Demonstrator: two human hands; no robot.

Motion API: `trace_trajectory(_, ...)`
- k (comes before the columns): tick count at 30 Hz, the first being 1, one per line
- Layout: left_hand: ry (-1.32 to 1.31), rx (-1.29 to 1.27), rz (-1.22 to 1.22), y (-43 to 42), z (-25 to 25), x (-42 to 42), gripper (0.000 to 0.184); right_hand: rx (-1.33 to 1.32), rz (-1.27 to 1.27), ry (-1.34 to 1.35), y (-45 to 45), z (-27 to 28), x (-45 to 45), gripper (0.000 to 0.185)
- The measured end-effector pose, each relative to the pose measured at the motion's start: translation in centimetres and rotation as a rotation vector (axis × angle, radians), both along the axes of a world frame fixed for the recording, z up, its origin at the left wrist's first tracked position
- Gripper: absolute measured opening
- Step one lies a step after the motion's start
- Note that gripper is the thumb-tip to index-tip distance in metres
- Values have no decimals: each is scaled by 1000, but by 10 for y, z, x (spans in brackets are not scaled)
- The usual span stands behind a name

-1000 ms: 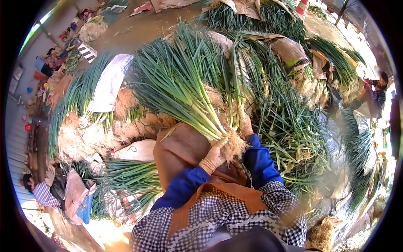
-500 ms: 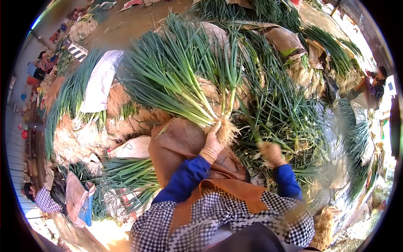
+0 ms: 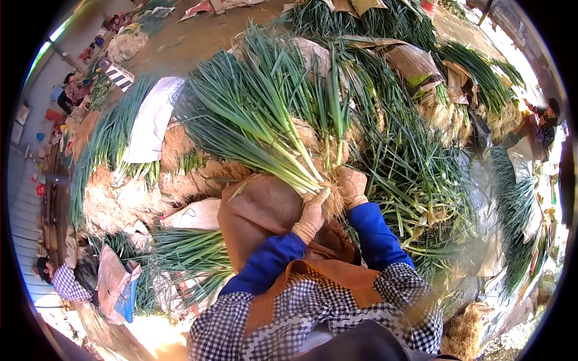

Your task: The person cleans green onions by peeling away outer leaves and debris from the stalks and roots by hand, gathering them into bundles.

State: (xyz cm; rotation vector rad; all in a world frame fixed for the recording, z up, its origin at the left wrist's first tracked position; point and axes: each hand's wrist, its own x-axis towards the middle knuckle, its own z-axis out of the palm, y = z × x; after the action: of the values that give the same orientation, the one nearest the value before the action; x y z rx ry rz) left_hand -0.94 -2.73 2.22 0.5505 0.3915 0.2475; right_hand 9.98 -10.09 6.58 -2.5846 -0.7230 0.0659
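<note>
A big bunch of green onions [image 3: 259, 129] leans up and away from me, with green leaves fanned out and pale roots towards my body. My left hand [image 3: 312, 215] is closed around its white stems just above the roots. Against the right side of the same root end is my right hand [image 3: 353, 184], fingers curled in at the base of the right-hand stalks; its fingertips are partly hidden. Beneath the bunch, a brown cloth [image 3: 256, 207] covers my lap. Loose green onions and leaves [image 3: 415, 174] lie heaped just right of my right hand.
Stacked green onions with their roots facing me [image 3: 120, 195] lie at left, partly under a white sack [image 3: 155, 120]. More bundles [image 3: 361, 21] lie at the back. A person in a checked top [image 3: 69, 283] is at lower left; another person [image 3: 545, 123] is at far right.
My right hand has moved left and up from over the loose heap to the root end of the bunch. A thin strand below it is no longer seen. My left hand keeps its grip.
</note>
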Motion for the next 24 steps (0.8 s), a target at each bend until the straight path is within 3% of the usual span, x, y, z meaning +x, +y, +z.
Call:
trace_trajectory(3, 5, -197, -35, 2, -10, 3, 23, 324, 206, -70, -23, 2, -15, 31)
trace_trajectory(5, -14, -249, -49, 5, -1, 3, 25, 637, 249, 419, -50, 54, -30, 33)
trace_trajectory(7, 11, -197, -60, 6, -5, 2, 28, 627, -52, 641, -85, 26, 10, 29)
trace_trajectory(8, -40, -222, -80, 6, -10, 3, 29, 477, -169, 457, -89, 3, 31, 28)
trace_trajectory(9, -51, -223, -87, 5, -10, 2, 29, -21, -93, -21, -101, -44, 51, 33)
trace_trajectory(11, -30, -284, -112, 6, -8, 2, 32, 350, -15, 763, -75, -83, 68, 39)
trace_trajectory(13, -62, -344, -141, 7, -7, 2, 32, 673, 209, 551, -22, -76, 66, 42)
trace_trajectory(15, -121, -466, -215, 10, -5, 0, 34, 902, 150, 579, 26, -79, 77, 39)
trace_trajectory(17, -84, -474, -202, 11, 4, -2, 30, 1116, -61, 1025, 53, -96, 91, 36)
trace_trajectory(19, -56, -321, -139, 9, 0, -2, 33, 1064, -113, 948, 67, -115, 94, 30)
trace_trajectory(20, -57, -349, -121, 8, 2, -1, 31, 1000, -32, 422, 73, -150, 95, 29)
trace_trajectory(23, -43, -347, -85, 8, -8, 2, 28, 889, -77, 284, 44, -186, 71, 30)
trace_trajectory(24, -48, -350, -87, 9, -16, 2, 28, 798, 63, 362, 19, -164, 51, 29)
